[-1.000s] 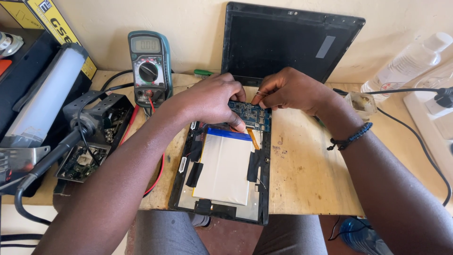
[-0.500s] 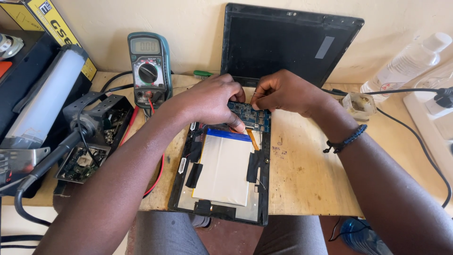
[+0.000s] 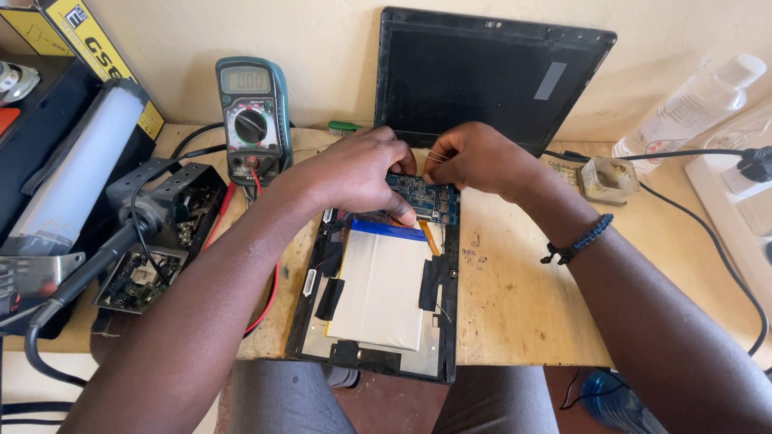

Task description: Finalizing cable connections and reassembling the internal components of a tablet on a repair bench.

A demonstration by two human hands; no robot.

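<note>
Little has moved: both hands stay pinched on the small blue circuit board [image 3: 426,197] atop the opened black tablet [image 3: 378,297]. Left hand [image 3: 354,173] and right hand [image 3: 474,157] close fingertips on its edges (thin, stiff, fragile; hold edges only).

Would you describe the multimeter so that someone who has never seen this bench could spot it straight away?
Start at the wooden workbench and go to its back edge, left of the dark tablet screen leaning on the wall. The multimeter stands there, upright, beside the left hand. It alone has a teal casing, a grey display and a round black dial, with red and black leads trailing from its base.
</note>
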